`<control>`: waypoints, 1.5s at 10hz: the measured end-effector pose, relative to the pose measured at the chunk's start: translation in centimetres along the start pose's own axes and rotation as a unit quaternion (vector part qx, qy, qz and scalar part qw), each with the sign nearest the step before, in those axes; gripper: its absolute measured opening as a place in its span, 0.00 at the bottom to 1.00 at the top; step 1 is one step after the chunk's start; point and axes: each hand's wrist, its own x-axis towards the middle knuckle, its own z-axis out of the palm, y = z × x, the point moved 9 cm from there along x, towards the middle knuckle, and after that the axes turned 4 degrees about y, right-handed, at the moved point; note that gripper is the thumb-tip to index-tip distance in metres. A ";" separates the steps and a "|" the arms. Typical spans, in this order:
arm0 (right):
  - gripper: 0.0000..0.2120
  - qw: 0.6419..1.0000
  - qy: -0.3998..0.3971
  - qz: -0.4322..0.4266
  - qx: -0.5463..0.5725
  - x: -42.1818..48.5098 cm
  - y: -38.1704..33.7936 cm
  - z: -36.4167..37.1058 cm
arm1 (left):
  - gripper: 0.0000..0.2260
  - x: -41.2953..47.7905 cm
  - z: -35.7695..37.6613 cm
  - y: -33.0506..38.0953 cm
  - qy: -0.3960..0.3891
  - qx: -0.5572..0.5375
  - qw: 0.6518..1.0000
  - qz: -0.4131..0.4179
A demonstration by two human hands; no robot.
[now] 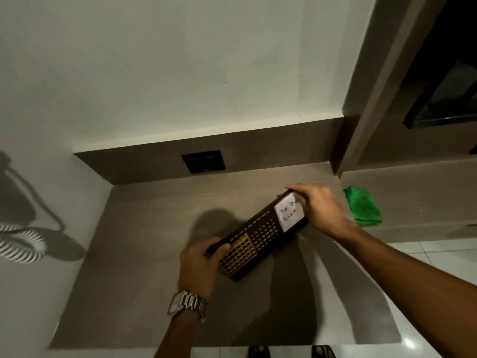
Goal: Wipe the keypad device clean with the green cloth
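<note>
Grey counter, both hands gripping keypad device, green cloth aside

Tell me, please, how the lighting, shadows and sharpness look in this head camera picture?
Head view: dim, greenish light; hard, doubled shadows of the arms fall across the counter; a glare spot shines on the floor tile; wide-angle bending curves the wall edges; the keypad device is slightly soft, its white note only partly legible.

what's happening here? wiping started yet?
Not yet. A person holds the long black keypad device over the grey counter, left hand at the gold-key end, right hand at the end with the white note. The green cloth lies untouched on the ledge to the right, clear of both hands.
</note>
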 end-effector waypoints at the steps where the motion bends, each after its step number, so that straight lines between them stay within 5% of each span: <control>1: 0.13 0.997 0.056 0.043 -0.033 -0.9 0.5 -1.0 | 0.04 1.6 -1.7 -1.4 0.035 -0.023 0.998 -0.039; 5: 0.07 0.971 0.106 0.183 0.111 -3.0 1.2 1.4 | 0.12 8.5 -4.3 -4.7 0.071 -0.071 0.993 -0.067; 12: 0.08 0.960 0.098 0.229 0.131 -0.3 -0.2 2.7 | 0.17 11.8 -4.6 -4.8 0.066 -0.008 0.997 -0.030; 13: 0.13 0.961 0.082 0.223 0.140 -0.7 -0.8 2.4 | 0.23 11.4 -5.6 -4.4 0.105 0.005 0.993 -0.049; 15: 0.20 0.934 0.114 0.256 0.221 -5.5 -0.7 -0.1 | 0.17 8.6 -8.1 -5.4 0.130 0.033 0.990 -0.032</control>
